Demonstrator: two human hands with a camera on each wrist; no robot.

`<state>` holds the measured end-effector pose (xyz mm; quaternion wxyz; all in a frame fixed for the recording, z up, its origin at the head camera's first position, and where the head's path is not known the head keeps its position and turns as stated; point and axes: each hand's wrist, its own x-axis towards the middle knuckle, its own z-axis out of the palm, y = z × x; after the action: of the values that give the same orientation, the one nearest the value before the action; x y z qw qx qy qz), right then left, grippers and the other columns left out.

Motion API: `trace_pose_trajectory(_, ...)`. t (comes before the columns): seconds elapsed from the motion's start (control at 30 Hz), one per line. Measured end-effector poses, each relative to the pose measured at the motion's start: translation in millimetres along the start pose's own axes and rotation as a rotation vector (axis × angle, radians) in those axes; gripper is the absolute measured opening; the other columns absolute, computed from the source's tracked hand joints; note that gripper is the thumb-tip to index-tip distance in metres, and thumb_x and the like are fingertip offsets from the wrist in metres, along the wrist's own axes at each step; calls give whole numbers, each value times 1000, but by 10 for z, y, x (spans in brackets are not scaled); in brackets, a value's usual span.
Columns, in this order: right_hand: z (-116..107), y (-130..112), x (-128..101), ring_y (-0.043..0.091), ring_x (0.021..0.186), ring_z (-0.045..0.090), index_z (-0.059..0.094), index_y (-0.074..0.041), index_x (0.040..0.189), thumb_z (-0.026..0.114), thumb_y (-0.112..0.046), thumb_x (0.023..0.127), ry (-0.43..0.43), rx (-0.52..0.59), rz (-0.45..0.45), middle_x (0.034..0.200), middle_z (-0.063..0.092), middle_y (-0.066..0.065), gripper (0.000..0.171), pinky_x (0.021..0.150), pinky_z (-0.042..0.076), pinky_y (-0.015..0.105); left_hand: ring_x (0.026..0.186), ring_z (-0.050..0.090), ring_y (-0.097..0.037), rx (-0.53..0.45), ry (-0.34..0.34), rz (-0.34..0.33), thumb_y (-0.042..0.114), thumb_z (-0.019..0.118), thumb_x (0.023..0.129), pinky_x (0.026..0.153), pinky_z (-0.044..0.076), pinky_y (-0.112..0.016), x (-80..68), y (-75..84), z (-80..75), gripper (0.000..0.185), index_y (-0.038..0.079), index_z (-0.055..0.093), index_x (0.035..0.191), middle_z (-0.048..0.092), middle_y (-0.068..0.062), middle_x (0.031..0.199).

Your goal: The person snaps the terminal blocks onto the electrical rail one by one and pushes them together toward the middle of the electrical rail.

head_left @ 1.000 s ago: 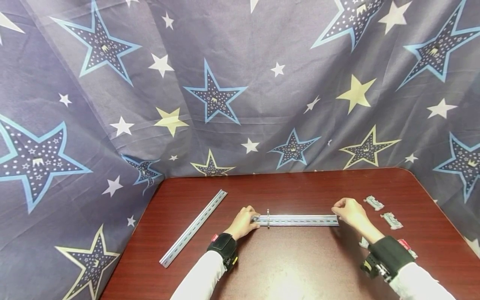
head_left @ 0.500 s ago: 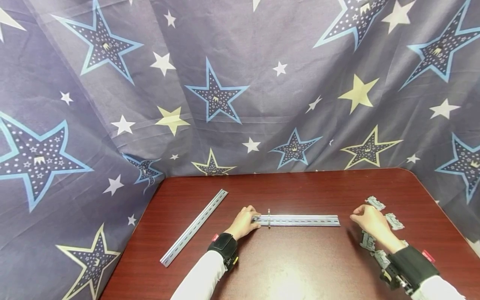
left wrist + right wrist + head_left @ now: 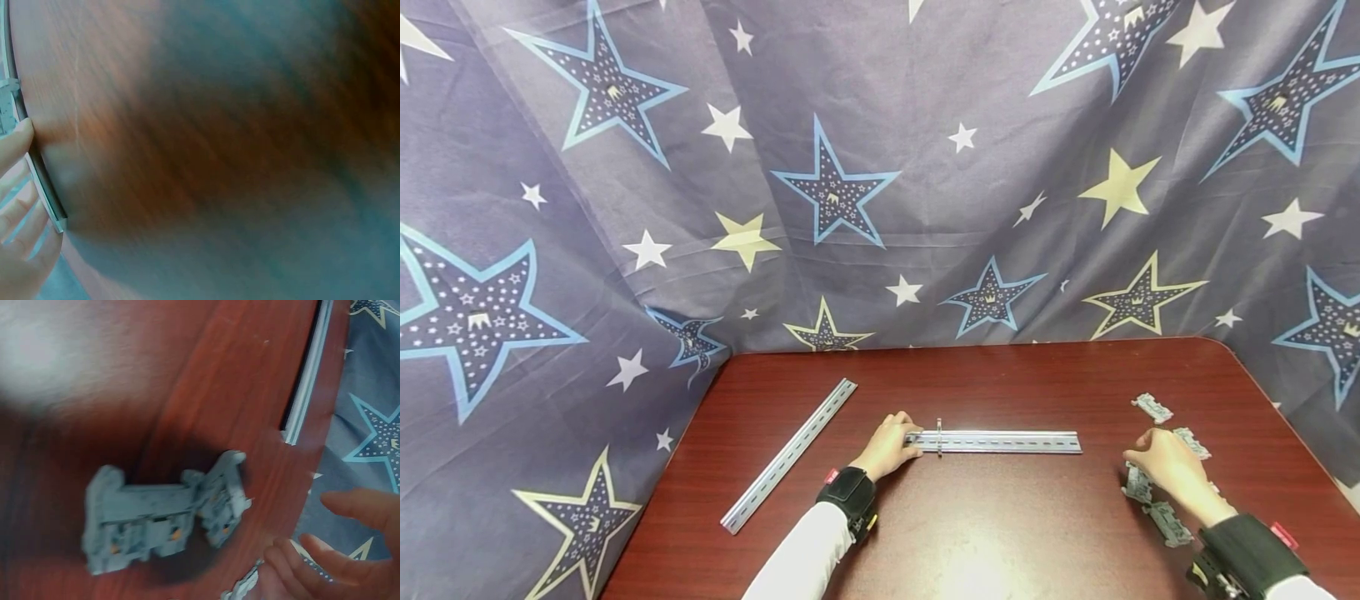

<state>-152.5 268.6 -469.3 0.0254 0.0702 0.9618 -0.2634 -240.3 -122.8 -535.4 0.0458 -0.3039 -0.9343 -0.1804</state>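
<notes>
My left hand (image 3: 886, 446) grips the left end of a slotted metal DIN rail (image 3: 1007, 442) lying crosswise on the table. In the left wrist view, the thumb and fingers (image 3: 25, 206) lie on either side of the rail (image 3: 47, 184). A thin grey piece (image 3: 939, 439) stands across the rail just right of that hand. Over at the right, my right hand (image 3: 1172, 471) hovers among grey terminal blocks (image 3: 1168, 523). Its thumb and index finger are apart with nothing between them in the right wrist view, where two terminal blocks (image 3: 140, 515) lie beside the hand, touching or nearly so.
A second DIN rail (image 3: 790, 456) lies slanted on the left of the brown table (image 3: 1000, 533). Another terminal block (image 3: 1152, 408) lies behind the right hand, and one (image 3: 1192, 443) is partly covered by it. A star-patterned curtain (image 3: 865, 275) hangs along the table's back edge.
My right hand has moved from the rail's right end rightward and toward me, over to the terminal blocks. The left hand keeps its place on the rail.
</notes>
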Motion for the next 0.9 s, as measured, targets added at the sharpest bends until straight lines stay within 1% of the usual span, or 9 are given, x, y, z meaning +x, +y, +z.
trace_pose_trajectory(0.07, 6, 23, -14, 37, 70, 56, 57, 10, 78, 60, -16, 75, 9, -23, -7, 77, 58, 25, 26, 60, 42, 45, 82, 47, -19, -1, 1, 0, 19, 72, 70, 71, 40, -29, -2, 2, -2, 34, 4, 66, 99, 52, -3, 88)
trace_pose_trajectory(0.17, 19, 61, -41, 32, 63, 55, 59, 6, 71, 61, -17, 74, 24, -48, -22, 69, 58, 19, 23, 58, 41, 45, 83, 47, -19, -6, -2, -7, 19, 72, 70, 71, 40, -30, -3, 8, -10, 34, 4, 66, 99, 52, -3, 88)
trace_pose_trajectory(0.23, 29, 86, -62, 24, 56, 50, 57, 0, 63, 61, -18, 74, 22, -55, -21, 59, 53, 10, 22, 53, 39, 41, 83, 47, -19, -7, -5, -9, 19, 72, 70, 71, 40, -30, -4, 8, -12, 34, 4, 66, 99, 52, -3, 88)
trace_pose_trajectory(0.3, 36, 108, -84, 18, 53, 43, 55, -5, 58, 62, -20, 74, 15, -63, -13, 55, 46, 2, 23, 50, 37, 38, 83, 47, -19, -10, -6, -13, 19, 72, 70, 71, 39, -30, -4, 11, -15, 34, 4, 66, 100, 52, -3, 88)
trace_pose_trajectory(0.37, 43, 124, -99, 17, 51, 38, 50, -9, 53, 61, -22, 75, 6, -68, -7, 52, 39, -2, 28, 48, 34, 35, 83, 47, -19, -12, -5, -15, 19, 72, 70, 72, 39, -30, -5, 13, -15, 34, 4, 66, 100, 52, -3, 88)
trace_pose_trajectory(0.4, 47, 128, -107, 17, 51, 37, 48, -10, 51, 61, -23, 75, 1, -72, -4, 52, 37, -3, 29, 48, 33, 34, 83, 47, -19, -11, -5, -17, 19, 72, 70, 72, 39, -30, -5, 14, -14, 34, 4, 66, 100, 52, -3, 88)
trace_pose_trajectory(0.63, 91, 150, -111, 20, 52, 42, 48, -8, 51, 59, -27, 76, -29, -103, 18, 54, 46, 4, 33, 48, 36, 38, 83, 47, -19, -9, -7, -14, 19, 72, 70, 72, 39, -30, -11, 10, -10, 34, 4, 66, 100, 52, -3, 89)
trace_pose_trajectory(0.77, 147, 165, -107, 21, 50, 40, 47, -8, 49, 60, -25, 75, -23, -99, 8, 50, 46, 3, 34, 47, 36, 39, 84, 47, -19, -13, -12, -14, 19, 72, 70, 72, 39, -30, -8, 21, -24, 34, 3, 65, 101, 52, -4, 89)
trace_pose_trajectory(0.9, 191, 167, -98, 21, 50, 41, 48, -6, 50, 59, -21, 75, -38, -93, 5, 51, 48, 7, 32, 48, 37, 40, 84, 47, -20, -9, -13, -15, 19, 72, 71, 73, 40, -30, -8, 29, -30, 34, 4, 65, 101, 52, -4, 90)
